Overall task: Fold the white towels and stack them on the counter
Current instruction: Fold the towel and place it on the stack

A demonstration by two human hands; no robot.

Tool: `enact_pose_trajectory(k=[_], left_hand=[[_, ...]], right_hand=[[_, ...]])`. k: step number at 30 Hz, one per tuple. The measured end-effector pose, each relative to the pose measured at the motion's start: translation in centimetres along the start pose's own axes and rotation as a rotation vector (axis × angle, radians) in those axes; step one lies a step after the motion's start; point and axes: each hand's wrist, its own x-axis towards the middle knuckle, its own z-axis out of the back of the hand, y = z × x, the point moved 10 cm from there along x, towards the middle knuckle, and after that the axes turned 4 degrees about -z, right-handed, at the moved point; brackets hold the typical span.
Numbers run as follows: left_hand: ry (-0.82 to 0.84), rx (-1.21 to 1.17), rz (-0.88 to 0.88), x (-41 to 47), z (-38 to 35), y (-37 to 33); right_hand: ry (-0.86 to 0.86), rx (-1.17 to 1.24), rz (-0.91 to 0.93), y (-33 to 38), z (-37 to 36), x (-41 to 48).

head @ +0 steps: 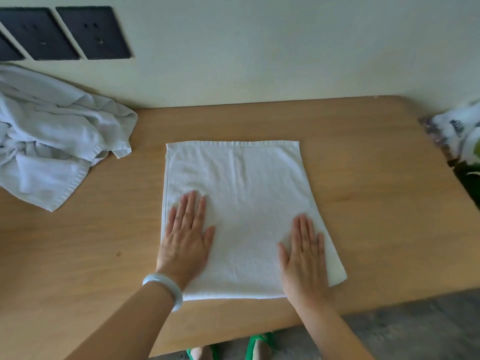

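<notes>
A white towel [244, 203] lies flat on the wooden counter [363, 203], folded into a rough rectangle. My left hand [185, 237] presses flat on its near left part, fingers straight. My right hand [304, 253] lies flat on its near right part, fingers straight too. A pale bangle sits on my left wrist. A heap of crumpled white towels [52, 136] lies at the far left of the counter.
The wall [259, 48] runs right behind the counter, with dark socket plates [65, 32] at upper left. Some white and green things [465, 131] sit past the counter's right end. The counter's front edge is close below my hands, with grey floor beyond.
</notes>
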Motion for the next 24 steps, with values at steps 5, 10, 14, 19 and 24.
enact_pose_trajectory(k=[5, 10, 14, 19, 24], left_hand=[[0.01, 0.014, -0.05, 1.6, 0.7, -3.4], [0.079, 0.01, -0.442, 9.6, 0.5, -16.1], [0.259, 0.048, -0.405, 16.3, -1.4, -20.9], [0.255, 0.159, -0.291, 20.1, -1.9, -21.7], [0.201, 0.178, -0.208, 21.0, -3.4, -20.0]], right_hand=[[0.012, 0.366, 0.108, -2.7, 3.1, 0.4], [0.021, 0.327, -0.309, -10.2, 5.6, -0.1], [0.298, 0.49, -0.404, -12.3, 3.1, -0.6], [0.382, 0.574, -0.405, -12.1, 3.1, 0.0], [0.414, 0.651, -0.425, -13.1, 2.9, 1.4]])
